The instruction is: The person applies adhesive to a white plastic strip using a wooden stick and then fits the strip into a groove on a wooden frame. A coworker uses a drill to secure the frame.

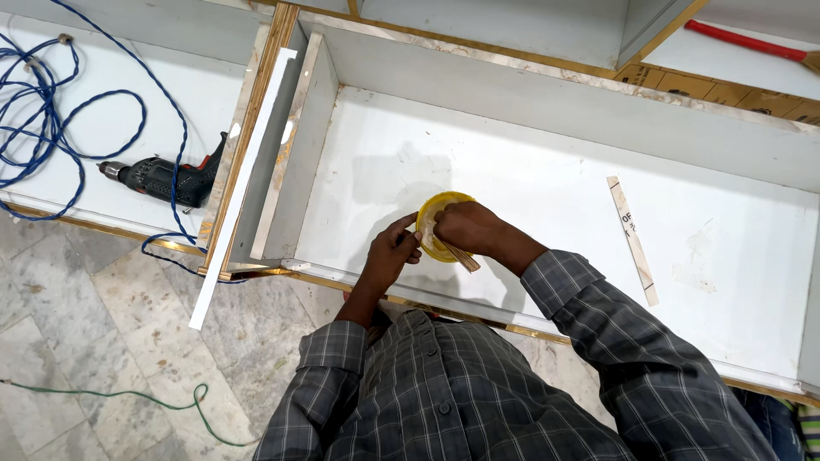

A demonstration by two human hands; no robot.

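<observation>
A small round yellow container (438,207) rests on the white floor of a large open cabinet box (547,183). My left hand (391,252) grips the container's near left rim. My right hand (465,229) covers its right side and holds a thin wooden stick (464,258), whose end pokes out toward me below the hand. The inside of the container is mostly hidden by my fingers. Both arms wear grey checked sleeves.
A narrow strip of edge banding (633,241) lies on the cabinet floor at right. A dark power drill (162,177) with a blue coiled cord (51,119) lies in the left compartment. A white strip (239,192) leans over the divider. A red-handled tool (743,40) lies top right; a green cord (128,397) lies on the marble floor.
</observation>
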